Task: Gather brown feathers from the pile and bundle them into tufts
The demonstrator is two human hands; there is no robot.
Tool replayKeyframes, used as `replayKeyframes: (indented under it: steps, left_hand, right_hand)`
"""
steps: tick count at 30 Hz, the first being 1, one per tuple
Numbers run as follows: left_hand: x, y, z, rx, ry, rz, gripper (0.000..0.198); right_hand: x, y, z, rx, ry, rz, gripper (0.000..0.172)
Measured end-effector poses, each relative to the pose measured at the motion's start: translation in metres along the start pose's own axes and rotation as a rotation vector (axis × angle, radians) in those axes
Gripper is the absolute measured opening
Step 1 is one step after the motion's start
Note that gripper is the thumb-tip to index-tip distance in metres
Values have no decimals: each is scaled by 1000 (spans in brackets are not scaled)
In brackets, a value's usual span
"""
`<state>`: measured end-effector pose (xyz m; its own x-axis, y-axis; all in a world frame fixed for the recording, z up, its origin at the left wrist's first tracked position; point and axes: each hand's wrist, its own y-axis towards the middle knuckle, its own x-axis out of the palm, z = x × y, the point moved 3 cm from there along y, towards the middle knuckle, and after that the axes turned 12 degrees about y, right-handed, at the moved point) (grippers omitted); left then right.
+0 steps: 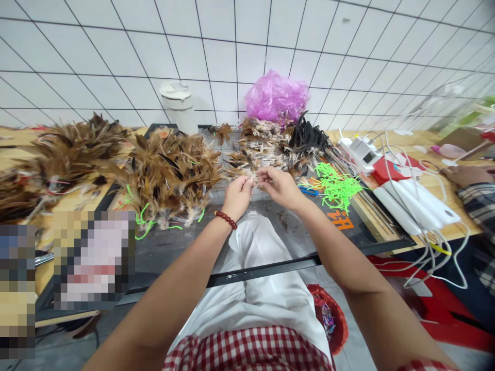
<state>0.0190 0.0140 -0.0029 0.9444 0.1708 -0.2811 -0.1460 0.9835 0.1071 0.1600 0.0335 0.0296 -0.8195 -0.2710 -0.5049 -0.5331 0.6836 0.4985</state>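
My left hand [237, 197], with a red bead bracelet [226, 220] on its wrist, is closed in a pinch over the table's front half. Close beside it, my right hand [281, 188] is also pinched, its fingertips nearly meeting the left ones. A small brown feather [250, 164] with pale fluff seems to be held between them; its lower end is hidden by fingers. Just beyond the hands lies a heap of brown-and-white feathers [259, 141]. Bundled brown feathers [170, 175] with green ties lie left of my hands, and bright green strings [335, 186] lie to the right.
A pink plastic bag [276, 98] and a white lidded cup [178, 105] stand by the tiled wall. Black feathers [307, 139] lie behind the strings. White power strips [419, 203] with tangled cables sit rightward, near another person's sleeve [479, 206]. A red basket [342, 319] is below.
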Motion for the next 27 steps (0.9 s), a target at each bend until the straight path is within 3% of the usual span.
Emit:
replayKeyframes:
  steps: [8, 13, 17, 23, 27]
  left_hand:
    - [-2, -1, 3, -12, -96, 58, 18]
    - [3, -4, 3, 24, -50, -34, 17]
    - [6, -5, 3, -43, -138, -82, 18]
    - [6, -5, 6, -53, -244, -64, 22]
    - [6, -5, 4, -51, -242, -37, 22]
  right_hand:
    - [2, -1, 1, -40, 37, 113, 25]
    - [1, -2, -2, -50, -140, 175, 22]
    - [-3, -2, 3, -44, -176, 212, 33]
    - [1, -2, 7, -148, -238, 89, 32]
    - [3, -2, 8, -107, -282, 51, 34]
